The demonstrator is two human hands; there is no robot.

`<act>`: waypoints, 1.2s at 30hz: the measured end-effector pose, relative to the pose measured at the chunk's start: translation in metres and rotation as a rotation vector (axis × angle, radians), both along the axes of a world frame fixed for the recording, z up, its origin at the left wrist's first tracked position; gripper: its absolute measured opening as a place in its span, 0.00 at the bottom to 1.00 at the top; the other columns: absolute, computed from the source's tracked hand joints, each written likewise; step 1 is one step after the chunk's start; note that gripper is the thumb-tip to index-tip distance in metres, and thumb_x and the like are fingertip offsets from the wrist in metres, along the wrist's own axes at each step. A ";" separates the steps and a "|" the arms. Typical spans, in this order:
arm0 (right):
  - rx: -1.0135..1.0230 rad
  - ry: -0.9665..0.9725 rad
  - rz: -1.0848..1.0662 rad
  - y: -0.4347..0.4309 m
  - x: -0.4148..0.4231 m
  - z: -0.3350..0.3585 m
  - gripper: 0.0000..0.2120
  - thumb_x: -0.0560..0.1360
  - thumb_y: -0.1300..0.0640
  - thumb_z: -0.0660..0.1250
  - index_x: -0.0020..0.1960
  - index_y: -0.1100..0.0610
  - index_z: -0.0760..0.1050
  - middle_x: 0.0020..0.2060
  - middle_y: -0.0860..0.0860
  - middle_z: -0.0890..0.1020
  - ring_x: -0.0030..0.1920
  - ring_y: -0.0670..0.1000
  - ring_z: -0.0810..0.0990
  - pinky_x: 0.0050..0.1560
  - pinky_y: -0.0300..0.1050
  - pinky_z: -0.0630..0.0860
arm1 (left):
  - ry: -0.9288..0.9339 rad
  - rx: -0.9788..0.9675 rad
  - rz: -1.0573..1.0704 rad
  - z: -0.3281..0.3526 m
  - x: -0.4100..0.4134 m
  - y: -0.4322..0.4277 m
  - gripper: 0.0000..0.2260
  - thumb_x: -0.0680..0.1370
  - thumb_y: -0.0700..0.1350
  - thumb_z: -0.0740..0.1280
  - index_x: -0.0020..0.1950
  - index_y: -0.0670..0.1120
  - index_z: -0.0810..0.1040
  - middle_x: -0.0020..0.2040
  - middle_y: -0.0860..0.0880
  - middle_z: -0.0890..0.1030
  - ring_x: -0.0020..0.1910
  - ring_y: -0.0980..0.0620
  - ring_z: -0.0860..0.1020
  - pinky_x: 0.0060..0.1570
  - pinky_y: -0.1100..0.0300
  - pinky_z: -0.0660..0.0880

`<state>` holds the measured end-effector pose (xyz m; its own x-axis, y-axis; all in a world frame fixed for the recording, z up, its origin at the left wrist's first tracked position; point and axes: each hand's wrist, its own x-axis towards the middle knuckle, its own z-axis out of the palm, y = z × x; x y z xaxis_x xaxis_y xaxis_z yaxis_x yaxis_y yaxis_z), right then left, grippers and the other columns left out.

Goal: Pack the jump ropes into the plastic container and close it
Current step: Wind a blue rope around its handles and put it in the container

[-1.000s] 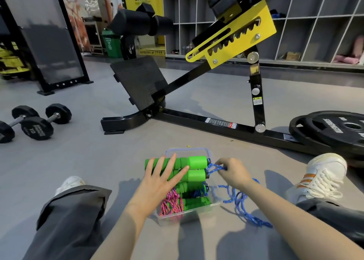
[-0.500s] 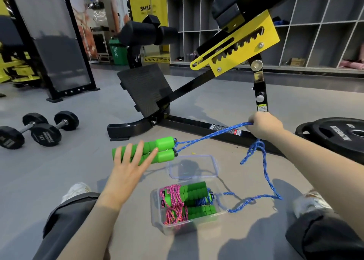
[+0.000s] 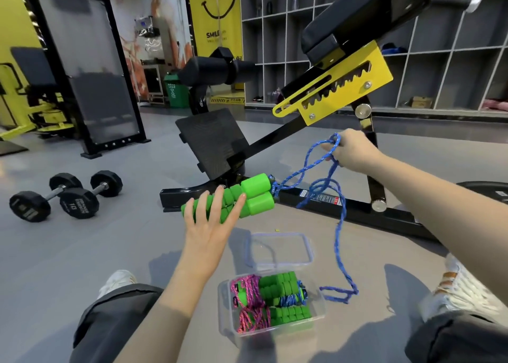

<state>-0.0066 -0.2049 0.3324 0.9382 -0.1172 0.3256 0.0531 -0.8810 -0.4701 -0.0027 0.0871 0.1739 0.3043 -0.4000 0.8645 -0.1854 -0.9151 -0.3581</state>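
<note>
2 green handles (image 3: pixel 255 195) sit clasped, seemingly, in the left hand (image 3: pixel 209 225); the right hand (image 3: pixel 351 150) pinches their blue rope (image 3: pixel 332 141).

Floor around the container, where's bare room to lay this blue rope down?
Bare floor left of the lid, between the dumbbells and your left leg. A narrower strip lies between the lid and bench frame. Crowded: right of the container, where the blue rope trails.
</note>
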 end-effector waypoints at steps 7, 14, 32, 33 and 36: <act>0.066 -0.428 0.005 -0.008 -0.011 0.047 0.11 0.78 0.63 0.58 0.52 0.62 0.78 0.42 0.56 0.80 0.41 0.55 0.76 0.42 0.48 0.72 | -0.042 -0.059 0.045 0.011 0.000 0.004 0.31 0.73 0.29 0.45 0.74 0.48 0.61 0.65 0.36 0.66 0.58 0.35 0.67 0.58 0.37 0.65; -0.093 0.093 -0.069 -0.018 -0.014 -0.018 0.10 0.77 0.68 0.57 0.38 0.63 0.72 0.42 0.63 0.81 0.38 0.59 0.79 0.44 0.55 0.79 | -0.010 -0.020 0.057 0.000 -0.008 0.001 0.30 0.75 0.30 0.41 0.73 0.48 0.65 0.65 0.36 0.67 0.58 0.35 0.69 0.57 0.37 0.67; -0.162 0.366 0.091 -0.031 0.010 -0.116 0.10 0.78 0.58 0.59 0.44 0.63 0.74 0.34 0.56 0.76 0.32 0.55 0.77 0.34 0.45 0.72 | 0.157 0.019 0.181 -0.044 0.011 0.046 0.32 0.68 0.30 0.50 0.72 0.46 0.64 0.61 0.32 0.70 0.53 0.35 0.68 0.51 0.38 0.63; -0.187 0.348 0.079 -0.034 0.014 -0.121 0.09 0.78 0.58 0.60 0.45 0.63 0.75 0.37 0.57 0.78 0.36 0.56 0.79 0.35 0.45 0.73 | 0.176 0.024 0.187 -0.046 0.014 0.055 0.31 0.69 0.31 0.48 0.71 0.46 0.64 0.60 0.32 0.71 0.52 0.35 0.68 0.51 0.38 0.63; -0.345 0.269 -0.035 -0.038 0.020 -0.132 0.07 0.77 0.59 0.59 0.45 0.58 0.76 0.41 0.55 0.79 0.46 0.58 0.79 0.39 0.46 0.70 | 0.229 -0.012 0.213 -0.049 0.018 0.066 0.30 0.69 0.32 0.46 0.70 0.45 0.66 0.57 0.32 0.72 0.51 0.35 0.68 0.51 0.38 0.62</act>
